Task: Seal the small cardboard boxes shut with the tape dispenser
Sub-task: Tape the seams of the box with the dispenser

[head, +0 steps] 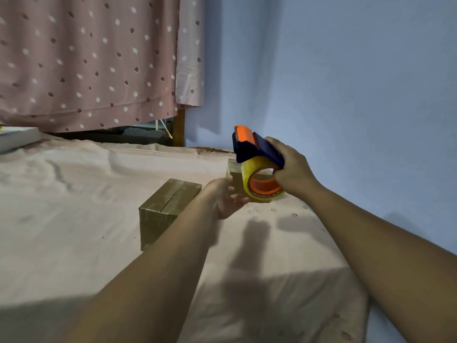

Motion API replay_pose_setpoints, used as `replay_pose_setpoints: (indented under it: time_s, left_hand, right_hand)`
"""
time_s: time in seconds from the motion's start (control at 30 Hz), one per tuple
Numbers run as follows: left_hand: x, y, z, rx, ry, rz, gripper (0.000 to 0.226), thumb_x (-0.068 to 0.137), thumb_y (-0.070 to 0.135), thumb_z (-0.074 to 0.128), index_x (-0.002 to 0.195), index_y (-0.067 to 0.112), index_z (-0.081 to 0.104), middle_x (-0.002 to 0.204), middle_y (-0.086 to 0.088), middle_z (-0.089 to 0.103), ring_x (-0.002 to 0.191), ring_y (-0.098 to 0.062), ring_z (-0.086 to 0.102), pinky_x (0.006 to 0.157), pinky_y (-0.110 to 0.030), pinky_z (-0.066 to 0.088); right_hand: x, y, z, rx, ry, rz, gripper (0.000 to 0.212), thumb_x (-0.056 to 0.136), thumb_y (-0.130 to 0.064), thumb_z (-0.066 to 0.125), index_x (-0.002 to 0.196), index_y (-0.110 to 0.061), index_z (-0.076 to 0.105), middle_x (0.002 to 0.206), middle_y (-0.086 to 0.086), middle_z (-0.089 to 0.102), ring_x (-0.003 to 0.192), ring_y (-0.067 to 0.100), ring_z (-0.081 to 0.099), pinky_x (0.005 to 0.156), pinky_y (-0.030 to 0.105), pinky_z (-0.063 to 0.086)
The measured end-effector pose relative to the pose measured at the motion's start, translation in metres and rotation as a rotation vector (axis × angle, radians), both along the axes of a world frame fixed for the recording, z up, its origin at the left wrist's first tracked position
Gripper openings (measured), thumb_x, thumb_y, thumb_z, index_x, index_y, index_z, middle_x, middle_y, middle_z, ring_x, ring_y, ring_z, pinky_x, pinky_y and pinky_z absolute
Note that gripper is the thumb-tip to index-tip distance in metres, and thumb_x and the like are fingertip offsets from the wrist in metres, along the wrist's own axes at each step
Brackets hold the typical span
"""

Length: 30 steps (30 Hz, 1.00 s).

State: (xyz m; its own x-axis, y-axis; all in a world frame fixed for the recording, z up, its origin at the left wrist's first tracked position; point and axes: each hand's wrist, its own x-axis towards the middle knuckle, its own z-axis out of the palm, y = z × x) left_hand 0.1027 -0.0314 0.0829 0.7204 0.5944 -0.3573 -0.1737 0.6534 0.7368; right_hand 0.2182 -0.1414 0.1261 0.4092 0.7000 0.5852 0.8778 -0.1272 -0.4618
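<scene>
A small cardboard box (166,206) wrapped in glossy tape lies on the pink bedsheet (74,206), its top seam showing. A second small box (235,178) sits farther back, mostly hidden behind the tape roll. My right hand (294,169) grips the blue and orange tape dispenser (257,164), with its yellowish tape roll held just in front of that second box. My left hand (225,198) reaches between the two boxes, fingers extended toward the near face of the far box; the hand is blurred, so contact is unclear.
A blue wall (346,82) runs close along the right side of the bed. A spotted pink curtain (86,58) hangs at the back over a wooden frame (179,129). A white flat object (17,138) lies at the far left edge.
</scene>
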Motion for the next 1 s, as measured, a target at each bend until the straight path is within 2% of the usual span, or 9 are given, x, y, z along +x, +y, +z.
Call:
replay_pose_setpoints:
  time_s: [0.13, 0.23, 0.4, 0.47, 0.57, 0.63, 0.73, 0.83, 1.0]
  left_hand:
    - [0.004, -0.005, 0.001, -0.02, -0.084, -0.089, 0.023, 0.1, 0.02, 0.048, 0.098, 0.001, 0.061, 0.081, -0.013, 0.063, 0.078, -0.022, 0.059, 0.091, -0.032, 0.05]
    - [0.005, -0.004, 0.001, 0.014, -0.092, -0.043, 0.018, 0.099, 0.017, 0.051, 0.095, 0.003, 0.06, 0.081, -0.012, 0.062, 0.076, -0.02, 0.058, 0.09, -0.031, 0.049]
    - [0.01, -0.005, -0.002, 0.158, -0.034, 0.041, 0.02, 0.098, -0.005, 0.036, 0.105, -0.001, 0.055, 0.076, -0.01, 0.057, 0.063, -0.015, 0.054, 0.043, -0.019, 0.05]
    - [0.012, -0.003, -0.004, 0.213, 0.026, 0.077, 0.023, 0.095, -0.008, 0.037, 0.107, 0.0, 0.056, 0.076, -0.009, 0.056, 0.055, -0.011, 0.058, 0.039, -0.012, 0.043]
    - [0.009, -0.006, -0.005, 0.186, 0.024, 0.114, 0.015, 0.094, -0.005, 0.046, 0.094, 0.0, 0.061, 0.076, -0.008, 0.057, 0.042, -0.005, 0.059, 0.039, -0.012, 0.042]
    - [0.008, -0.007, -0.005, 0.196, 0.034, 0.145, 0.015, 0.092, -0.005, 0.05, 0.087, 0.001, 0.062, 0.076, -0.007, 0.06, 0.053, -0.009, 0.061, 0.039, -0.013, 0.043]
    - [0.011, -0.004, -0.003, 0.27, 0.195, 0.241, 0.01, 0.087, -0.005, 0.055, 0.088, 0.0, 0.064, 0.073, -0.009, 0.06, 0.063, -0.015, 0.059, 0.043, -0.02, 0.05]
    - [0.014, -0.002, 0.001, 0.307, 0.288, 0.295, 0.021, 0.09, -0.003, 0.047, 0.102, 0.001, 0.064, 0.081, -0.013, 0.062, 0.073, -0.023, 0.06, 0.07, -0.031, 0.057]
    - [0.008, -0.001, 0.012, 0.299, 0.254, 0.291, 0.023, 0.09, -0.011, 0.043, 0.087, 0.0, 0.063, 0.097, -0.017, 0.066, 0.08, -0.027, 0.058, 0.065, -0.031, 0.055]
  right_hand:
    - [-0.002, 0.004, -0.005, 0.001, -0.023, 0.018, 0.074, 0.074, 0.01, 0.051, 0.139, -0.024, 0.045, 0.118, 0.005, 0.056, 0.105, 0.016, 0.05, 0.085, 0.02, 0.035]
    - [0.002, 0.005, -0.005, 0.02, -0.022, 0.007, 0.074, 0.075, 0.011, 0.052, 0.141, -0.022, 0.043, 0.123, 0.005, 0.055, 0.107, 0.015, 0.048, 0.087, 0.02, 0.036]
    - [-0.001, 0.006, -0.004, 0.044, -0.032, -0.008, 0.074, 0.076, 0.01, 0.052, 0.142, -0.022, 0.042, 0.124, 0.005, 0.054, 0.107, 0.013, 0.047, 0.088, 0.019, 0.034]
    - [-0.001, 0.007, -0.004, 0.066, -0.006, -0.013, 0.075, 0.076, 0.01, 0.052, 0.142, -0.023, 0.041, 0.127, 0.005, 0.054, 0.113, 0.017, 0.049, 0.091, 0.02, 0.036]
    - [-0.002, 0.008, -0.004, 0.066, -0.022, -0.005, 0.074, 0.076, 0.009, 0.053, 0.142, -0.022, 0.042, 0.127, 0.006, 0.055, 0.115, 0.02, 0.05, 0.091, 0.021, 0.037]
    - [-0.004, 0.007, -0.003, 0.071, -0.031, -0.008, 0.073, 0.075, 0.009, 0.052, 0.141, -0.021, 0.042, 0.126, 0.006, 0.055, 0.113, 0.02, 0.05, 0.09, 0.02, 0.037]
    - [-0.006, 0.007, -0.002, 0.053, -0.054, -0.008, 0.074, 0.076, 0.009, 0.054, 0.142, -0.022, 0.041, 0.124, 0.006, 0.054, 0.106, 0.013, 0.046, 0.088, 0.019, 0.035]
    - [-0.008, 0.008, -0.003, 0.04, -0.065, -0.002, 0.074, 0.078, 0.009, 0.054, 0.143, -0.022, 0.039, 0.123, 0.007, 0.053, 0.102, 0.012, 0.044, 0.086, 0.019, 0.035]
    - [-0.003, 0.006, -0.006, 0.037, -0.03, -0.038, 0.076, 0.079, 0.01, 0.052, 0.145, -0.023, 0.035, 0.131, 0.009, 0.05, 0.117, 0.022, 0.046, 0.09, 0.019, 0.034]
